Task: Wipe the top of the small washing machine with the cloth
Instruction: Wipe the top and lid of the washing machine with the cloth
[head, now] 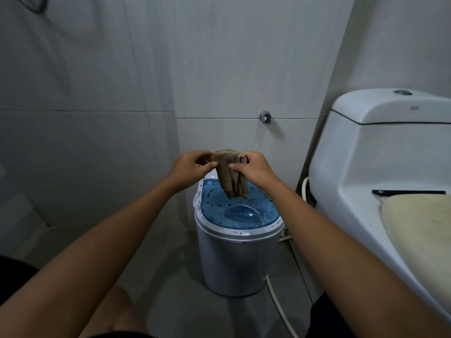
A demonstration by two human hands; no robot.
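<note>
Both forearms reach over the washing machine (pixel 238 230).
Left hand (pixel 189 165) and right hand (pixel 253 168) pinch the cloth (pixel 230 174) above its blue lid (pixel 240 208).

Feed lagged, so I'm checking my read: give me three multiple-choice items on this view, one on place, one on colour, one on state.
1. Where is the toilet relative to the washing machine?
A. Its right
B. Its left
C. Behind it

2. What colour is the machine's lid?
A. Red
B. Translucent blue
C. Black

3. How is the cloth held?
A. Lying on the floor
B. Spread on the toilet
C. Held by both hands above the lid

Answers: A, the toilet fills the right side; B, the lid shows blue; C, left hand and right hand pinch it.
</note>
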